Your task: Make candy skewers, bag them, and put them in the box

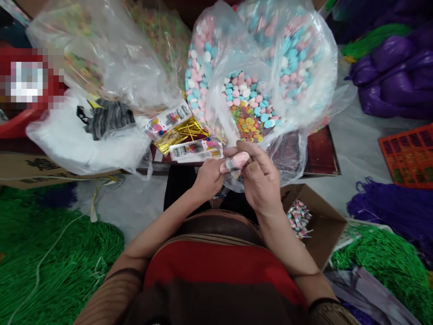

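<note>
Over the table's front edge, a small clear printed candy bag (233,163) with pink contents lies sideways between my hands. My left hand (209,178) is closed on the bag's left end. Curled around its right end are the thumb and fingers of my right hand (263,178); some fingertips are hidden. Just beyond, an open plastic bag holds pink, blue and white candies (245,85) with ring-shaped gummies (248,124) in front of them. Left of these lie gold twist ties (189,131) and flat printed bags (196,150).
Large bags of ring gummies (158,40) and of pastel candies (297,54) stand at the back. A cardboard box (324,230) with filled packets (299,219) is low at right. Green strands (50,253) cover the left floor; an orange crate (411,153) sits far right.
</note>
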A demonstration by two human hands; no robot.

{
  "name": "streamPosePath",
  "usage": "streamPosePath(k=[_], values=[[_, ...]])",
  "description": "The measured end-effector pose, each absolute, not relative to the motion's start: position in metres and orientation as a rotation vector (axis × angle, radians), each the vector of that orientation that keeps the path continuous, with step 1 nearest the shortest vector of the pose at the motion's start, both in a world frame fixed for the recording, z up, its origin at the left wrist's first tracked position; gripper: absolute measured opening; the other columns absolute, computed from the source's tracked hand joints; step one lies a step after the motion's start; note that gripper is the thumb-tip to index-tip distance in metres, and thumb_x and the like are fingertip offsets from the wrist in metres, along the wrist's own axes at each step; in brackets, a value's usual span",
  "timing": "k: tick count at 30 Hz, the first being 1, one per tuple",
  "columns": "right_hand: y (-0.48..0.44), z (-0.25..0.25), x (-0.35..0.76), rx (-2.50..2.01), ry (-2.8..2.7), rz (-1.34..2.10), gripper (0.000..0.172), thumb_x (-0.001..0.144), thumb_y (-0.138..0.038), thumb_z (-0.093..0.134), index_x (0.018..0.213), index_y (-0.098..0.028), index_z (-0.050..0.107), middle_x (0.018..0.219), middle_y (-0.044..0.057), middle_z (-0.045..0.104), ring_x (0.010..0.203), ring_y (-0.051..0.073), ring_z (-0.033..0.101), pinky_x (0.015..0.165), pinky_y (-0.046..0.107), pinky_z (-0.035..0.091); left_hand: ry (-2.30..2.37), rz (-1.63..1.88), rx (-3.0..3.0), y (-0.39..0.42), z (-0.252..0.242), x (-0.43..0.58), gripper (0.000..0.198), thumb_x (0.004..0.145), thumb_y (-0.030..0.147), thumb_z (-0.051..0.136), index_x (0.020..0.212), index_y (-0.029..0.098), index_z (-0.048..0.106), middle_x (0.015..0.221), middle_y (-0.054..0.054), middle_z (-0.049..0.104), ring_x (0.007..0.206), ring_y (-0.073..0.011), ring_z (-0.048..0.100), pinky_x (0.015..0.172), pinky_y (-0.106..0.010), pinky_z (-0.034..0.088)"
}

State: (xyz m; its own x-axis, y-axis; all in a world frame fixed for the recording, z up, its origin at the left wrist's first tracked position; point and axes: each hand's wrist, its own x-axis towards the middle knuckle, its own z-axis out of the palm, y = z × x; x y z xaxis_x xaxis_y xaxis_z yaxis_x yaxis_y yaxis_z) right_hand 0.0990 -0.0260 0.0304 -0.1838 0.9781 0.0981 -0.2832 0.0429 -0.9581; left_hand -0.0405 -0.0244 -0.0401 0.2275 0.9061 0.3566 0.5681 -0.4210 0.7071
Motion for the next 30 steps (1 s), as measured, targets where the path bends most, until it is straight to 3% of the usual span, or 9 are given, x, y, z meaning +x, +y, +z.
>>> streamPosePath(k=[5,15,26,30], values=[[-0.027,0.036,0.093,-0.84,-1.059,1.502,0.024,0.091,-0.051,0.064,0.096,-0.028,0.065,0.095,0.004,0.072,0.083,0.019,0.068,0.072,0.036,0.057,1.398,1.028,2.152,-0.023,-0.049,-0.04,0.045,0.104,0.036,0.028,0.092,0.018,0.066,0.09,-0.011,0.074,0.086,-0.0234,0.068,0.082,-0.038,0.049],[-0.02,0.033,0.088,-0.829,-0.932,1.607,0.02,0.082,-0.041,0.063,0.077,-0.026,0.051,0.078,0.003,0.056,0.082,0.021,0.062,0.07,0.036,0.055,1.403,0.986,2.198,-0.02,-0.055,-0.043,0.043,0.104,0.038,0.03,0.086,0.018,0.064,0.081,-0.009,0.07,0.076,-0.0223,0.065,0.079,-0.037,0.049],[-0.015,0.026,0.088,-0.849,-0.871,1.62,0.02,0.077,-0.038,0.067,0.072,-0.025,0.051,0.075,0.002,0.058,0.08,0.021,0.063,0.072,0.038,0.056,1.426,0.885,2.159,-0.018,-0.055,-0.044,0.033,0.1,0.032,0.035,0.085,0.019,0.061,0.078,-0.007,0.07,0.075,-0.0215,0.064,0.077,-0.034,0.047],[-0.015,0.026,0.094,-0.799,-1.022,1.606,0.027,0.086,-0.053,0.064,0.099,-0.028,0.063,0.102,0.005,0.07,0.097,0.023,0.067,0.079,0.04,0.058,1.42,0.87,2.079,-0.015,-0.044,-0.046,0.037,0.1,0.038,0.037,0.077,0.02,0.059,0.072,-0.006,0.068,0.069,-0.0212,0.062,0.071,-0.033,0.045]])
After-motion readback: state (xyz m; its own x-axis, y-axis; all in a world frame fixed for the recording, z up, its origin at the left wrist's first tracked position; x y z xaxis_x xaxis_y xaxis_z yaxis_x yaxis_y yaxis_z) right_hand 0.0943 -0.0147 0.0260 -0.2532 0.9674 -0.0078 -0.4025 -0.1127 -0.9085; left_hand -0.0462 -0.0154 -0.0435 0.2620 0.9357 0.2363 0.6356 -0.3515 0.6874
